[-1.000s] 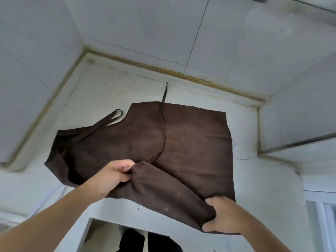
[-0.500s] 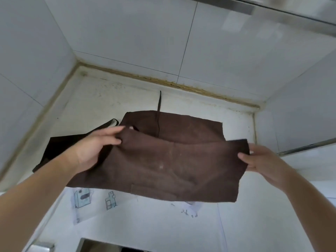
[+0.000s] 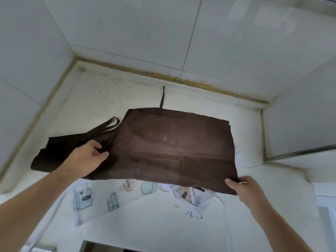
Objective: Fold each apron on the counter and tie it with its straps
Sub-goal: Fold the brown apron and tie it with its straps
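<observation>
Head camera, and both hands are on the dark brown cloth apron [image 3: 174, 146], which lies folded over on the white tiled surface [image 3: 94, 99] with its long axis running left to right between the two grips. The right hand [image 3: 243, 188] has its grip closed on the near right corner, thumb on top, the fingers tucked under the cloth and out of sight. The left hand [image 3: 87, 159] rests on the fabric where the skirt narrows to the bib; its grip looks loosely curled, but whether it pinches cloth I cannot tell. Beyond the left grip the bib and its looped neck strap [image 3: 109, 125] trail further left. One thin waist strap [image 3: 162, 97] pokes out from the far edge, away from both grips, slightly nearer the left hand. The other waist strap is hidden. Nearer than both grips, a white printed apron [image 3: 101, 199] lies beneath, partly covered. Next fold, I judge, brings the bib end rightward over the skirt.
</observation>
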### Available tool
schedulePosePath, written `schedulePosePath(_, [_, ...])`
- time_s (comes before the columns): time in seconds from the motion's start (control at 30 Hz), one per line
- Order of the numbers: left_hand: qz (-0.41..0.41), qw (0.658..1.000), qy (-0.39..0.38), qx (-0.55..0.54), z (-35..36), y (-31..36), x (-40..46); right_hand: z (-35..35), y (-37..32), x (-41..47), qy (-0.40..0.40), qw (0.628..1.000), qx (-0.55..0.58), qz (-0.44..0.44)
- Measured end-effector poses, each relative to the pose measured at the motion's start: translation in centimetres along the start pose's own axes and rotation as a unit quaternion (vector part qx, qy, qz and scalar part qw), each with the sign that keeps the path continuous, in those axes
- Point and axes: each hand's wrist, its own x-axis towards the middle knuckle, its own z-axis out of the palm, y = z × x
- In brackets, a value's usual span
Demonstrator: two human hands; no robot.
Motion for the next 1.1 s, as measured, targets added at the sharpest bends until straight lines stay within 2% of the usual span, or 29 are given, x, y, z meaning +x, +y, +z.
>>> schedulePosePath(0.07, [0.005,1.0,0.018,0.017,0.3,-1.7,-0.3,0.4,0.5,-0.7,0.0,0.999,-0.021,-0.025])
schedulePosePath(0.23, [0.027,0.996,0.076,0.025,0.6,-4.2,-1.3,-0.3,1.1,-1.2,0.07,0.992,-0.058,-0.084])
schedulePosePath(0.37, [0.024,0.998,0.062,0.02,0.4,-4.4,-2.6,-3.5,2.9,-1.6,0.135,0.988,-0.012,-0.074])
schedulePosePath(0.47, [0.012,0.998,0.053,0.038,0.6,-4.8,-3.0,-5.8,5.0,-2.1,0.174,0.984,-0.01,-0.03])
schedulePosePath(0.63, [-0.069,0.991,0.116,0.005,1.5,-4.2,-4.0,-5.9,6.9,-2.3,0.236,0.963,-0.115,0.059])
schedulePosePath(0.7, [-0.036,0.99,0.137,0.005,1.9,-3.9,-4.7,-4.5,6.0,-2.9,0.256,0.95,-0.173,0.051])
schedulePosePath(0.73, [0.007,0.99,0.142,0.013,2.3,-3.7,-4.9,-3.4,5.3,-3.2,0.267,0.941,-0.207,0.012])
schedulePosePath(0.83, [0.135,0.986,0.08,0.049,4.0,-2.3,-5.5,0.8,2.7,-4.2,0.233,0.922,-0.276,-0.135])
schedulePosePath(0.9, [0.162,0.986,0.013,0.023,5.4,-0.5,-5.6,3.1,0.1,-4.6,0.151,0.93,-0.269,-0.198])
schedulePosePath(0.93, [0.17,0.985,0.005,0.022,6.2,0.6,-5.4,4.1,-1.3,-4.8,0.107,0.943,-0.234,-0.212])
schedulePosePath(1.0, [0.198,0.977,0.036,0.067,7.5,2.8,-4.8,5.3,-3.9,-4.6,0.058,0.952,-0.192,-0.233])
schedulePosePath(1.1, [0.22,0.974,0.045,0.035,8.8,5.9,-3.6,5.7,-7.5,-1.9,0.05,0.941,-0.191,-0.274])
